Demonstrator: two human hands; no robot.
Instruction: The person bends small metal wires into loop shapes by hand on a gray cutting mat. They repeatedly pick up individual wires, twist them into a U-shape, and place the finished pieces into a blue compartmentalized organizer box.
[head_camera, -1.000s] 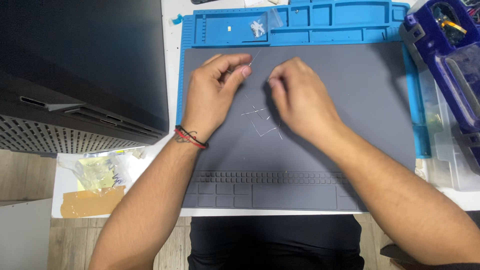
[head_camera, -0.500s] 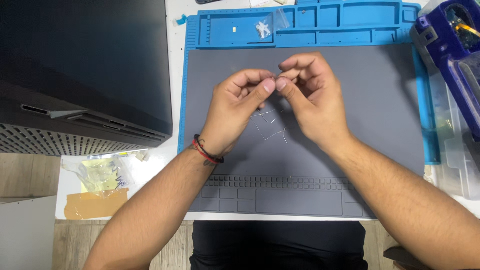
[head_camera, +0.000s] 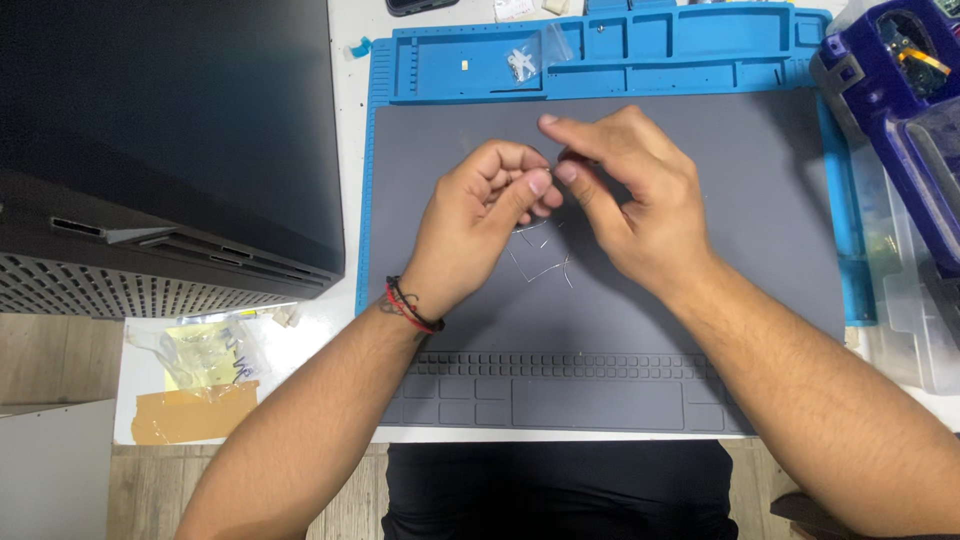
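From the head camera, your left hand (head_camera: 480, 225) and right hand (head_camera: 625, 200) pinch together on something too small to tell, above the grey mat (head_camera: 760, 200). Thin wire pieces (head_camera: 540, 262) lie mid-mat, seemingly unhandled yet.

Matt grey rubbery mat (head_camera: 760, 200)

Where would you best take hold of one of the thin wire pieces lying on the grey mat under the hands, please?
Probably at one end of a wire piece, pinching from straight above with fingertips. The pieces are very thin and lie flat on the grey mat, so there is no side to grip; a free end gives the only purchase. Both the left hand and the right hand hover above them, fingertips together.
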